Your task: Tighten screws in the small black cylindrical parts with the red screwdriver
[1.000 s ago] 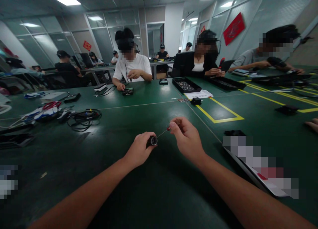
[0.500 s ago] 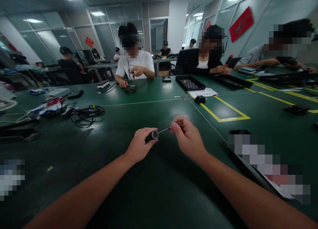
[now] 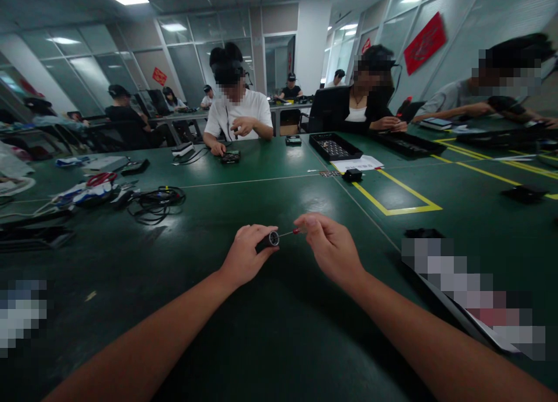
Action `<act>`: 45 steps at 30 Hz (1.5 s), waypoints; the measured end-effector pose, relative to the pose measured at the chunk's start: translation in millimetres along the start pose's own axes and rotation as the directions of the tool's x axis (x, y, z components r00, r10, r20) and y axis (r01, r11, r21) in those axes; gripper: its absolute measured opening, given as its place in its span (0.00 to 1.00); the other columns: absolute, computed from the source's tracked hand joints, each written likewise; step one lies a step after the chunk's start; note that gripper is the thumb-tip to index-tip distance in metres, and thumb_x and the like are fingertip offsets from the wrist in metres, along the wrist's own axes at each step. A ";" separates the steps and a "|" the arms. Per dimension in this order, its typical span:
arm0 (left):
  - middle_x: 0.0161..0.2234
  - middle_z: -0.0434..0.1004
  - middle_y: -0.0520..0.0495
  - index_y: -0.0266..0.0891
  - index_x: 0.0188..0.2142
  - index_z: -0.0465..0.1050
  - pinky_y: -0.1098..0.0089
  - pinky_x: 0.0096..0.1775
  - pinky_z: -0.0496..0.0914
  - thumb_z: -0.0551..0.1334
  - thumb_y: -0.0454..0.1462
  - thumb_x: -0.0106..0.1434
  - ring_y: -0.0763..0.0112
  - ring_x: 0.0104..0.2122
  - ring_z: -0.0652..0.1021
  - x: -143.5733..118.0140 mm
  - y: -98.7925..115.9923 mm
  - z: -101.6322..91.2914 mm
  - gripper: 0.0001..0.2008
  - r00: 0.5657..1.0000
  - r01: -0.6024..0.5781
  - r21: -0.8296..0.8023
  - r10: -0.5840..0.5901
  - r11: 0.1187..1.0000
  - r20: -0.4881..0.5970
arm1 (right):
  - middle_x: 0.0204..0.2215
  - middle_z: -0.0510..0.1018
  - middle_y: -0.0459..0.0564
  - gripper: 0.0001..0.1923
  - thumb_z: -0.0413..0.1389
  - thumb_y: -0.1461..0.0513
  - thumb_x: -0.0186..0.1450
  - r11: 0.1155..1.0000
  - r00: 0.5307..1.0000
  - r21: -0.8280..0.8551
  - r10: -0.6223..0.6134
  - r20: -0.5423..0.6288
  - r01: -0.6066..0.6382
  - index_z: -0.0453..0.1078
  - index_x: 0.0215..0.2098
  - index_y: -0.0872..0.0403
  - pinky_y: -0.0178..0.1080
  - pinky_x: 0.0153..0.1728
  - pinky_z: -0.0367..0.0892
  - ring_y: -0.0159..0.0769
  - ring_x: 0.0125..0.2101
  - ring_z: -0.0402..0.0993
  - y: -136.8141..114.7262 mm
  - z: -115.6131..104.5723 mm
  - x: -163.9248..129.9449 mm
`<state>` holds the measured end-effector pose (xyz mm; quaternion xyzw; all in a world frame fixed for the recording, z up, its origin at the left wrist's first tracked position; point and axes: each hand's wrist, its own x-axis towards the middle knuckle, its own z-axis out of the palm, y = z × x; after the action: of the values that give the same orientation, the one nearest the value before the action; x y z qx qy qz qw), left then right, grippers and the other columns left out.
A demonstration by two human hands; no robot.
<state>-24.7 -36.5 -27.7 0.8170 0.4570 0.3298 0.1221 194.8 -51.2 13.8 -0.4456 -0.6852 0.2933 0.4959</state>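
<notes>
My left hand (image 3: 247, 252) is closed around a short black cylinder (image 3: 264, 241), whose round metal-rimmed end faces right. My right hand (image 3: 332, 245) pinches a small screwdriver (image 3: 296, 231) with a red collar at the shaft; most of its handle is hidden by the fingers. The thin shaft points left, and its tip meets the open end of the cylinder. Whether the tip sits inside or just touches the rim is too small to tell. Both hands are held above the green table (image 3: 279, 344).
Tangled black cables (image 3: 157, 203) lie to the left. A small black block (image 3: 352, 175) stands beside a yellow taped rectangle (image 3: 412, 209). Farther back is a black tray (image 3: 335, 146) of small parts. Papers lie at right. Several people work across the table.
My right hand's fingers have shifted on the screwdriver, now covering its handle and standing slightly lower. The left hand keeps its hold on the cylinder. The view has shifted slightly.
</notes>
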 end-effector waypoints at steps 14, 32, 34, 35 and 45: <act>0.52 0.80 0.45 0.46 0.56 0.73 0.44 0.62 0.60 0.67 0.38 0.66 0.56 0.54 0.77 -0.1 2.2 0.0 0.19 1.000 0.018 0.027 -0.018 0.999 0.018 | 0.25 0.77 0.46 0.18 0.48 0.51 0.75 0.991 0.996 -0.128 0.027 -0.091 -0.039 0.76 0.40 0.51 0.40 0.29 0.62 0.37 0.26 0.72 -1.6 -0.1 2.8; 0.51 0.80 0.45 0.46 0.57 0.74 0.45 0.62 0.60 0.67 0.37 0.66 0.57 0.53 0.77 -0.2 2.7 -0.4 0.19 0.999 0.040 0.018 -0.041 0.999 0.025 | 0.33 0.81 0.49 0.13 0.49 0.54 0.74 0.998 0.997 -0.060 0.023 -0.070 -0.027 0.72 0.46 0.51 0.40 0.33 0.66 0.39 0.32 0.76 3.3 0.9 3.6; 0.51 0.80 0.45 0.46 0.57 0.74 0.44 0.63 0.59 0.68 0.37 0.66 0.56 0.54 0.77 -0.1 3.0 -0.2 0.19 0.998 0.048 0.020 -0.049 0.999 0.037 | 0.29 0.79 0.47 0.17 0.48 0.51 0.75 0.996 0.997 -0.077 0.042 -0.063 -0.047 0.74 0.41 0.51 0.39 0.30 0.64 0.38 0.28 0.75 2.8 0.5 3.7; 0.52 0.80 0.45 0.46 0.56 0.74 0.43 0.63 0.58 0.68 0.37 0.66 0.56 0.54 0.76 0.0 3.1 -0.1 0.19 0.998 0.051 0.019 -0.051 0.999 0.042 | 0.27 0.79 0.47 0.19 0.47 0.49 0.75 0.994 0.997 -0.094 0.046 -0.062 -0.051 0.74 0.38 0.50 0.40 0.29 0.63 0.38 0.27 0.74 2.1 0.1 3.9; 0.52 0.80 0.44 0.47 0.57 0.74 0.43 0.64 0.57 0.67 0.38 0.67 0.56 0.54 0.76 -0.4 4.7 0.2 0.19 0.997 0.055 0.010 -0.056 0.998 0.055 | 0.32 0.81 0.49 0.15 0.48 0.52 0.74 0.998 0.993 -0.036 0.045 -0.110 -0.049 0.72 0.45 0.51 0.41 0.34 0.67 0.40 0.32 0.77 5.8 1.1 3.9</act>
<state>-21.6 -39.4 -25.7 0.8134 0.4774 0.3014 0.1403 195.3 -45.2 10.2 -0.4864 -0.6522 0.2668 0.5167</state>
